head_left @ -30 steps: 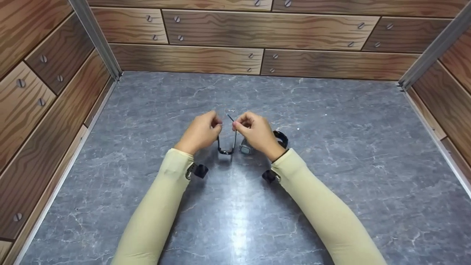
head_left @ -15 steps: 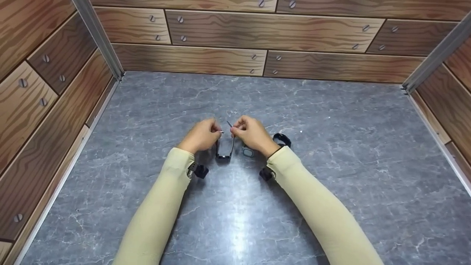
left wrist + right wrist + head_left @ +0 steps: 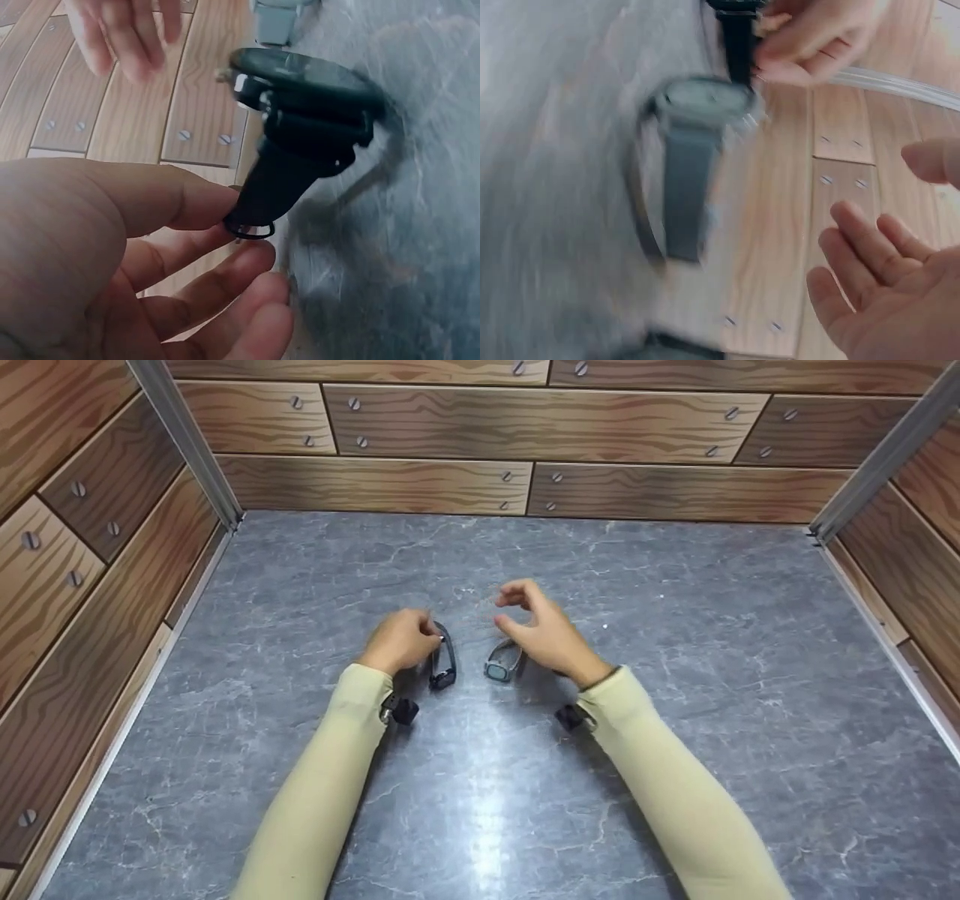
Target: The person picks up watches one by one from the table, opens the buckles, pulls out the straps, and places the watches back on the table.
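A black wristwatch (image 3: 444, 679) hangs or stands near the table, its strap unfastened. My left hand (image 3: 397, 641) pinches the buckle end of that strap between thumb and fingers; the left wrist view shows the buckle (image 3: 251, 228) at the fingertips. My right hand (image 3: 551, 634) is spread, thumb apart from the fingers, with nothing in it. Just left of and below it, a grey wristwatch (image 3: 497, 671) stands on the tabletop, blurred in the right wrist view. A further dark object (image 3: 671, 349) shows at the bottom of the right wrist view, mostly cut off.
The grey marbled tabletop (image 3: 480, 780) reaches up to wood-patterned walls (image 3: 427, 484) at the back and both sides. Metal posts (image 3: 191, 442) stand in the rear corners. A small white speck (image 3: 605, 626) lies right of my right hand.
My right hand has let go of the black watch's strap, opened and moved right. My left hand, still holding the buckle end, has shifted slightly left and down, and the watch has turned.
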`<state>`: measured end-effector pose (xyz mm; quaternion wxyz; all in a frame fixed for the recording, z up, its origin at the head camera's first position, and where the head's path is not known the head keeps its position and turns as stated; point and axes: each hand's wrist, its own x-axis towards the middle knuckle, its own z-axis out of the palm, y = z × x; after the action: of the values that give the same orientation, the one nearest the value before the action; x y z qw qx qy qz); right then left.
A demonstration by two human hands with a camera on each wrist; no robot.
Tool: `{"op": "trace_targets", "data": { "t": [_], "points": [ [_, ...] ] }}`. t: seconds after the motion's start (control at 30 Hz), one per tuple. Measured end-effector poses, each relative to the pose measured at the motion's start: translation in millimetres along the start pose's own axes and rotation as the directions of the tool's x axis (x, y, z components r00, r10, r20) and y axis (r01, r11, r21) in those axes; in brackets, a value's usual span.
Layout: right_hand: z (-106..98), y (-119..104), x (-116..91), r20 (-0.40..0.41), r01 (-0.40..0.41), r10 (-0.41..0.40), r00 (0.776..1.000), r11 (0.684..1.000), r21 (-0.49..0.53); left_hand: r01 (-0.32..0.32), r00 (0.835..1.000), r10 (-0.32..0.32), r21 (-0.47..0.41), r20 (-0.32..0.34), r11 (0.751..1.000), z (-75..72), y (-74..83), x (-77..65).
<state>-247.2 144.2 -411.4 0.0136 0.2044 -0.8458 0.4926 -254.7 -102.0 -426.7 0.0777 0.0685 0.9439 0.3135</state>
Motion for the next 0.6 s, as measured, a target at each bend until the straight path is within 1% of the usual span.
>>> {"op": "trace_targets", "data": {
  "t": [0.13,0.23,0.3,0.4,0.5,0.6],
  "points": [
    [-23,-1,-16,0.026,0.062,-0.061,0.998,0.996,-0.066,0.007,1.000,-0.007,0.009,-0.002,1.000,0.3,-3.3,1.5],
    [-40,-1,-27,0.027,0.077,-0.075,0.997,0.993,-0.087,0.014,1.000,-0.014,0.015,-0.013,1.000,0.1,-5.4,3.6],
    [-50,-2,-32,-0.003,0.082,-0.083,0.997,0.994,-0.067,0.022,0.999,-0.022,0.013,-0.023,1.000,0.0,-6.4,4.7],
    [-64,-3,-38,-0.069,0.086,-0.089,0.994,0.995,-0.045,0.028,0.999,-0.027,0.005,-0.035,1.000,-0.1,-7.6,5.0],
    [-76,-4,-41,-0.122,0.092,-0.098,0.988,0.994,-0.060,0.050,0.998,-0.051,-0.018,-0.048,0.999,-2.8,-6.6,3.1],
    [-85,-6,-44,-0.140,0.091,-0.102,0.985,0.992,-0.087,0.058,0.994,-0.062,-0.044,-0.090,0.997,-8.1,-2.2,-1.0]
  ]
}}
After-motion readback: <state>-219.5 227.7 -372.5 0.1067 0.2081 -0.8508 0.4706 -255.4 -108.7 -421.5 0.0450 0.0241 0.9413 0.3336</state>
